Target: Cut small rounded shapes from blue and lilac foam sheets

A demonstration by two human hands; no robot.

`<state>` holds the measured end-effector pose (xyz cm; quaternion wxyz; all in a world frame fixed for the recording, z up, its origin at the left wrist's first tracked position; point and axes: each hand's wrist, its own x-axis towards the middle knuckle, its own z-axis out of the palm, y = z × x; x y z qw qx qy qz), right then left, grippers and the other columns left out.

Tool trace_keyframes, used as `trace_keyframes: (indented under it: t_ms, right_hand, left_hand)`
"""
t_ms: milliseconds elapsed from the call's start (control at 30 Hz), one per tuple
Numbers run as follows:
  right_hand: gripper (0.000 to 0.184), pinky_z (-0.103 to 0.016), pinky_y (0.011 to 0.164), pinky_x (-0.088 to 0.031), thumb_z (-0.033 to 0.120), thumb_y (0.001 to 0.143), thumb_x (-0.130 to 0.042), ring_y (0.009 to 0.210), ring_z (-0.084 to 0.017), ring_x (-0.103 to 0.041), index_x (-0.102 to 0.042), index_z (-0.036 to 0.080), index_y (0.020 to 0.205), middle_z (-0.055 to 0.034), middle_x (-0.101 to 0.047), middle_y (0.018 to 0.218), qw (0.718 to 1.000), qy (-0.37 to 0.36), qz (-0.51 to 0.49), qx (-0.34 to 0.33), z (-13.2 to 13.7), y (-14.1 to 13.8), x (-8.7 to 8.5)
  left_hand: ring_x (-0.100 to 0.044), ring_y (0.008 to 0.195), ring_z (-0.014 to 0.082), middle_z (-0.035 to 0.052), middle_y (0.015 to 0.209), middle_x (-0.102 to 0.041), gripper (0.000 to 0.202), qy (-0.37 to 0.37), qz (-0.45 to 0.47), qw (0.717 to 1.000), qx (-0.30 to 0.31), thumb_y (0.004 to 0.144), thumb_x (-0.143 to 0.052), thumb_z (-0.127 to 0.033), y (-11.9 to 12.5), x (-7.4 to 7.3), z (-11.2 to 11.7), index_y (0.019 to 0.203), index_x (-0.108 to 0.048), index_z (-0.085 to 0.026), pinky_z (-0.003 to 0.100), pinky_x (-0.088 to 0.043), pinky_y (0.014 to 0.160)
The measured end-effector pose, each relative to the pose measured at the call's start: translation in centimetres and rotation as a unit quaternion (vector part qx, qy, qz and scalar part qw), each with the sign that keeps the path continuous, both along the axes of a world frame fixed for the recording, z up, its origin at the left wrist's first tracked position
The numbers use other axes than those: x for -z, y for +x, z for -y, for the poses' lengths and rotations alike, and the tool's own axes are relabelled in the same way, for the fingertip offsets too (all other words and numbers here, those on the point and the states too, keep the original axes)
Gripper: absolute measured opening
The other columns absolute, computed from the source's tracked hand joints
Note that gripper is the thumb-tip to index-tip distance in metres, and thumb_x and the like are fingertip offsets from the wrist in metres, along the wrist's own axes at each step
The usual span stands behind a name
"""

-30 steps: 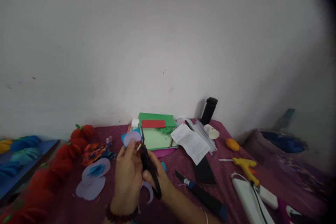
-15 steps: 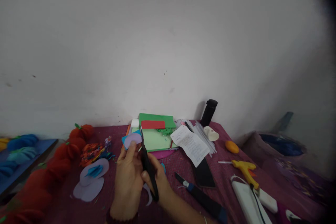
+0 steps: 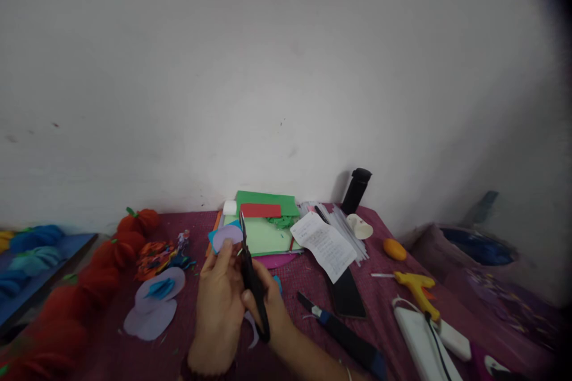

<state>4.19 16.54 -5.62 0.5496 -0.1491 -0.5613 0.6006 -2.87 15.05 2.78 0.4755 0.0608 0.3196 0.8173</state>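
Note:
My left hand (image 3: 218,300) pinches a small lilac paper disc (image 3: 227,238) laid over a piece of blue paper (image 3: 213,239). Black scissors (image 3: 254,292) are gripped in my right hand (image 3: 272,309), blades pointing up and away. The blades stand at the right edge of the paper, right beside my left fingers. A curved lilac offcut (image 3: 252,331) lies below my hands. Left of them on the table are larger lilac paper rounds (image 3: 152,320), with blue paper pieces (image 3: 161,289) on top.
Red paper pumpkins (image 3: 100,283) line the left side. Behind my hands lie green sheets (image 3: 268,199) and a red strip (image 3: 260,211). To the right are a handwritten note (image 3: 326,247), a phone (image 3: 348,294), a utility knife (image 3: 344,336), a yellow glue gun (image 3: 420,289) and a black bottle (image 3: 356,191).
Almost nothing differs. The view has shifted very slightly, and both hands keep the same hold on the paper and the scissors.

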Motion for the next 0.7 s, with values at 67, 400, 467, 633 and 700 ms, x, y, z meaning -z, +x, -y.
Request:
trace_keyframes:
  t_ms: [67, 400, 467, 633, 700]
  right_hand:
    - [0.066, -0.042, 0.095, -0.049, 0.061, 0.072, -0.072, 0.110, -0.029, -0.062, -0.060, 0.023, 0.124, -0.0118, -0.066, 0.119, 1.000, -0.003, 0.007, 0.009, 0.22, -0.09, -0.07]
    - [0.059, -0.036, 0.095, -0.048, 0.057, 0.076, -0.070, 0.111, -0.026, -0.061, -0.060, 0.024, 0.125, -0.0100, -0.066, 0.120, 1.000, -0.005, -0.004, 0.024, 1.03, -0.26, 0.32]
    - [0.058, -0.038, 0.098, -0.046, 0.056, 0.078, -0.069, 0.112, -0.026, -0.060, -0.059, 0.024, 0.125, -0.0103, -0.065, 0.121, 1.000, -0.002, 0.001, 0.018, 1.05, -0.23, 0.20]
    - [0.061, -0.039, 0.099, -0.045, 0.055, 0.076, -0.071, 0.108, -0.025, -0.060, -0.057, 0.022, 0.125, -0.0104, -0.064, 0.116, 0.999, 0.008, 0.022, 0.029, 0.80, -0.08, -0.32]
    - [0.062, -0.036, 0.091, -0.049, 0.056, 0.075, -0.072, 0.096, -0.022, -0.062, -0.058, 0.021, 0.124, -0.0090, -0.065, 0.105, 0.999, -0.007, 0.044, 0.016, 0.81, 0.55, -0.53]
  left_hand:
    - [-0.068, 0.061, 0.0115, 0.0009, 0.075, -0.074, 0.009, 0.006, 0.000, 1.000, 0.008, 0.074, -0.072, -0.014, -0.07, 0.09, 0.03, 0.080, -0.066, -0.015, 0.021, -0.056, 0.062]
    - [-0.068, 0.061, 0.0124, 0.0012, 0.074, -0.073, 0.014, -0.008, 0.024, 0.999, 0.044, 0.075, -0.072, -0.013, -0.47, -0.03, 0.17, 0.087, -0.066, -0.015, 0.022, -0.056, 0.061]
    - [-0.068, 0.060, 0.0125, 0.0017, 0.074, -0.073, 0.013, -0.010, 0.023, 0.999, 0.047, 0.075, -0.071, -0.013, -0.42, -0.05, 0.12, 0.087, -0.066, -0.014, 0.022, -0.056, 0.061]
    - [-0.067, 0.059, 0.0120, 0.0012, 0.071, -0.072, 0.014, -0.010, 0.022, 0.999, 0.039, 0.073, -0.072, -0.012, -0.50, 0.08, -0.17, 0.086, -0.066, -0.014, 0.021, -0.055, 0.059]
    - [-0.067, 0.059, 0.0119, 0.0016, 0.071, -0.072, 0.012, -0.011, 0.022, 0.999, 0.043, 0.074, -0.070, -0.011, -0.70, 0.07, -0.11, 0.086, -0.066, -0.014, 0.021, -0.055, 0.060]
